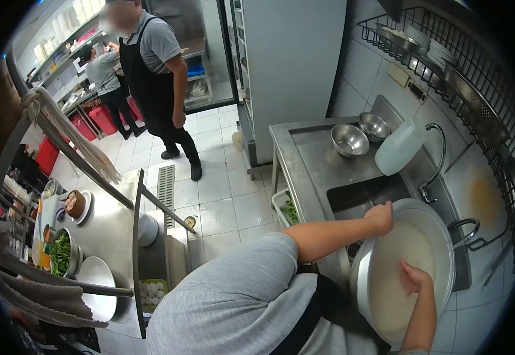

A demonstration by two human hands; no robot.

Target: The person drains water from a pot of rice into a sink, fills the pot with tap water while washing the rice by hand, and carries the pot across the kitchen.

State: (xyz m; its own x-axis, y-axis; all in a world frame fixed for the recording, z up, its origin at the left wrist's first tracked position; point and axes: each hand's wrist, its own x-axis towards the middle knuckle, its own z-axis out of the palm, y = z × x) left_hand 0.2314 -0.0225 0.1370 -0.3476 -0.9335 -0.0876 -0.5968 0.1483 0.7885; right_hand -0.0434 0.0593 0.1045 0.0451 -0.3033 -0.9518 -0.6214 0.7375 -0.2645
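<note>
A large metal pot [362, 278] rests at the sink's edge in front of me, holding cloudy whitish liquid [394, 307]. My left hand [380, 218] is closed on its rim, on the side by the sink basin. Inside the pot, my right hand [415, 278] reaches into the liquid with its thumb apart from the fingers. The fingertips are partly hidden, and what lies under the liquid cannot be made out.
Beyond the sink basin [367, 195] are a metal bowl [350, 141], a second bowl [374, 126], a plastic jug [400, 147] and a faucet [441, 157]. A wire rack [476, 97] hangs on the wall. A person [151, 77] stands on the tiled floor; another works behind.
</note>
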